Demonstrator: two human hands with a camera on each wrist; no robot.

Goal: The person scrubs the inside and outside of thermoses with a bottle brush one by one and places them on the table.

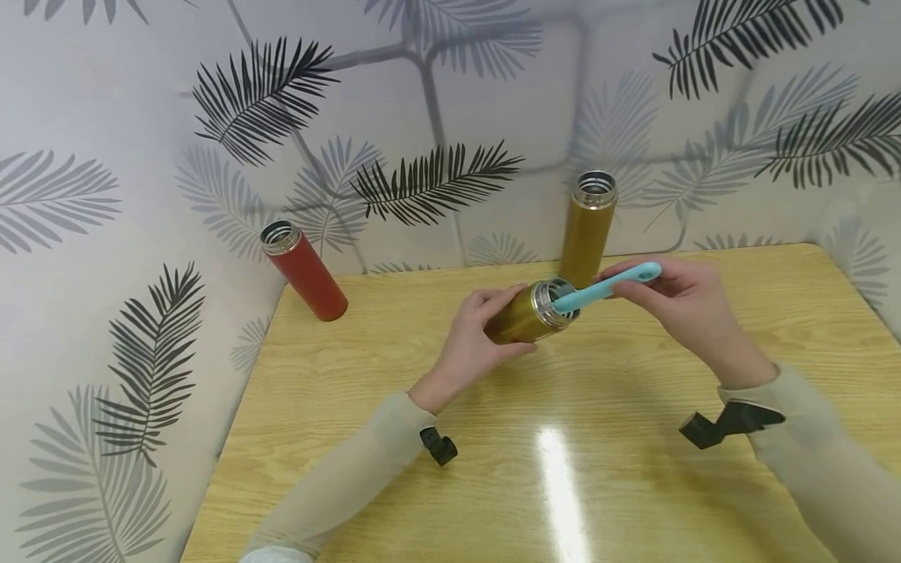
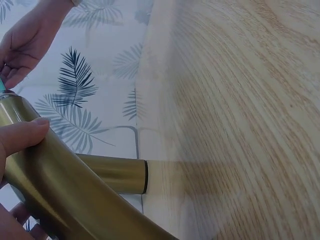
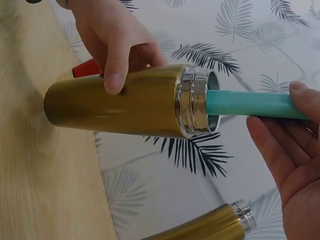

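My left hand [image 1: 473, 338] grips a gold thermos flask [image 3: 125, 102] round its body. The flask is lidless and tilted, its steel mouth [image 1: 545, 301] facing up and to the right. Between thumb and fingers, my right hand [image 1: 686, 309] pinches a turquoise plastic handle [image 1: 607, 286], with a hole near its outer end. The handle's inner part reaches into the flask's mouth, so whatever it carries there is hidden. In the right wrist view, a ribbed section of the handle shows right at the rim.
A second gold flask [image 1: 587, 234], also lidless, stands at the table's back edge behind the hands. Farther left, a lidless red flask [image 1: 310, 274] stands near the back left corner. A leaf-patterned wall covering [image 1: 486, 211] rises behind the wooden table [image 1: 338, 438].
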